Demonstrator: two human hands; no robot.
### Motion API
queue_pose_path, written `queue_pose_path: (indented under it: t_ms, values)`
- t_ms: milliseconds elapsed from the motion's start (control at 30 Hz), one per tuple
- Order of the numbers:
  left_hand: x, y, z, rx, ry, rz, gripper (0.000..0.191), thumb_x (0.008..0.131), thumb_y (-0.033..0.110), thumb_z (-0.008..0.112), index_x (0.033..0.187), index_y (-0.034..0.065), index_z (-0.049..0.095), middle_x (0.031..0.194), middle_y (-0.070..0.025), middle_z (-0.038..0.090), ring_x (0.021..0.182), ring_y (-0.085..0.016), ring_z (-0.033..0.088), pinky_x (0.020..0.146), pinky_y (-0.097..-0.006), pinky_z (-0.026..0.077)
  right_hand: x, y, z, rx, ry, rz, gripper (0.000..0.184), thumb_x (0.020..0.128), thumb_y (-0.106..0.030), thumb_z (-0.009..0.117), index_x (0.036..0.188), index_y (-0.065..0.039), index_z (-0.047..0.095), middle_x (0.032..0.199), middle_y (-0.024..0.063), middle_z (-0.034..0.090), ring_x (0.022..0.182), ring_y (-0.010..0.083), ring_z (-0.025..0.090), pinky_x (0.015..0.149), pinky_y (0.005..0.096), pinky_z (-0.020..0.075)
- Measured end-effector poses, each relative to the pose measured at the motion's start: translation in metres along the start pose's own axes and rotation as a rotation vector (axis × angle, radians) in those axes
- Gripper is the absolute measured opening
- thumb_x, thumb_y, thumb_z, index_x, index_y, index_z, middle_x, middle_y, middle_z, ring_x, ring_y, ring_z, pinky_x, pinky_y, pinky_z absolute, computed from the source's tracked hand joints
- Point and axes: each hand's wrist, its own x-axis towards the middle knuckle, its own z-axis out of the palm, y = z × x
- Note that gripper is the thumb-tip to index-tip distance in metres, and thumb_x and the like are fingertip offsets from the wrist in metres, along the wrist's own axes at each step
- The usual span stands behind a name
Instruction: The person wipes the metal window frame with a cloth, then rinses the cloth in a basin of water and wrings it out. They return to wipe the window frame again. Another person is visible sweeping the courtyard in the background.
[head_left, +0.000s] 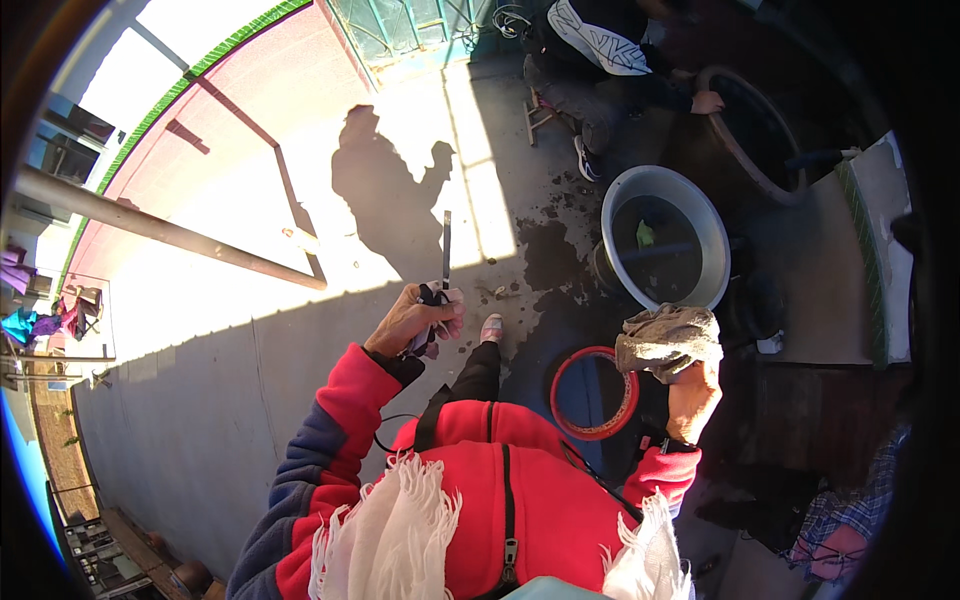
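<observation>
My left hand (397, 322) is closed around a small bundle of dark and pale cloth (422, 343). A thin dark strip (446, 247) sticks out beyond its fingers; I cannot tell whether it is part of the bundle. Farther right, my right hand (691, 405) grips a crumpled grey-brown cloth (667, 337). That cloth overlaps the near rim of a large metal basin (712, 251) in view; whether they touch is unclear. Dark liquid fills the basin's bottom, with a green piece (644, 234) in it. Below and left of the cloth stands a red-rimmed round basin (555, 394) with bluish contents.
Wet patches (555, 251) darken the concrete floor (187, 405). Another person (577, 90) sits at the upper right, one hand on the rim of a large round tub (720, 127). A metal pole (172, 225) slants across the left. Clothes (45, 322) hang at far left.
</observation>
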Motion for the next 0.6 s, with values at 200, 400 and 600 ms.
queue_pose_path:
  t_ms: [200,400,600]
  values:
    - [0.135,0.041,-0.011,0.058,-0.220,0.058,0.030,0.089,0.017,0.071,0.111,-0.0018,0.069,0.070,-0.0041,0.062,0.057,-0.010,0.057,0.053,-0.0240,0.046,0.054,0.011,0.013,-0.020,0.070,-0.076,0.048,0.088,-0.026,0.063,0.129,-0.005,0.054,0.131,0.0101,0.057,0.127,0.0270,0.049,0.110,0.0434,0.0354]
    - [0.242,0.061,0.008,0.060,-0.378,-0.010,0.026,0.086,0.014,0.075,0.101,-0.0054,0.067,0.075,-0.0067,0.065,0.055,-0.012,0.060,0.051,-0.0242,0.048,0.092,0.017,0.016,0.060,0.075,-0.151,0.050,0.087,-0.019,0.060,0.134,-0.006,0.051,0.133,0.0083,0.057,0.125,0.0246,0.050,0.106,0.0403,0.0385]
    - [0.298,0.070,0.047,0.069,-0.516,-0.032,0.017,0.086,0.009,0.071,0.096,-0.0037,0.067,0.077,-0.0050,0.064,0.059,-0.010,0.059,0.056,-0.0236,0.049,0.124,0.008,0.020,0.029,0.271,-0.244,0.034,0.091,-0.011,0.057,0.125,-0.002,0.056,0.129,0.0121,0.058,0.121,0.0270,0.054,0.106,0.0437,0.0397]
